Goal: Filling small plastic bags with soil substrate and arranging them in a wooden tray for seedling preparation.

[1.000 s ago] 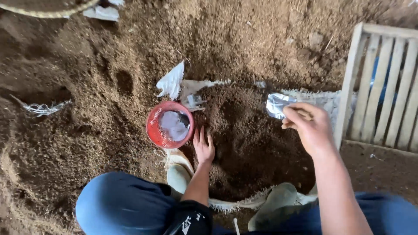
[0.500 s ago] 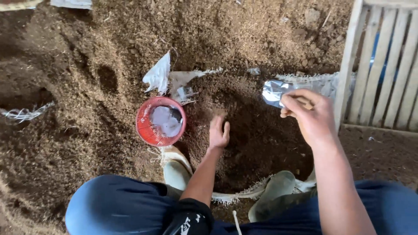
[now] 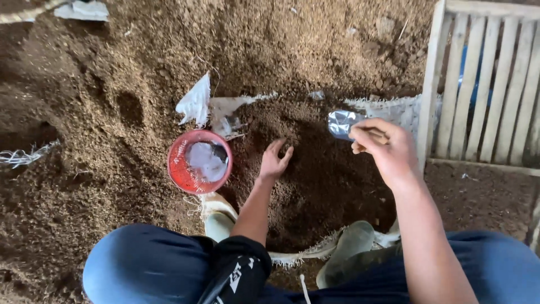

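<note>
Fingers [image 3: 279, 151] of left hand [image 3: 274, 163]: loosely spread, tips pressed down into the mound of dark brown crumbly soil [image 3: 315, 186]; nothing gripped. Fingers [image 3: 363, 137] of right hand [image 3: 385, 151]: curled and pinched together on a small crumpled clear plastic bag [image 3: 342, 123], held above the far side of the mound, just beside the pale wooden slatted crate [image 3: 478, 84].

Hidden or unclear: bag contents not readable; palm of the right hand turned away; blue object behind the crate slats only partly seen; crate cut off by the right edge. White woven sacking [image 3: 388, 108] lies mostly buried under the soil, only frayed edges showing.

Soil: dark, damp-looking, fine-grained, heaped on the sacking, darker than the surrounding tan sawdust-like ground [image 3: 84, 169].

Nearby: round red plastic bowl [image 3: 198, 162] with a pale scrap inside, left of the left hand, not touching it. Two pale green rubber boots [image 3: 349, 247] at the mound's near edge; blue trouser knees in the foreground.
</note>
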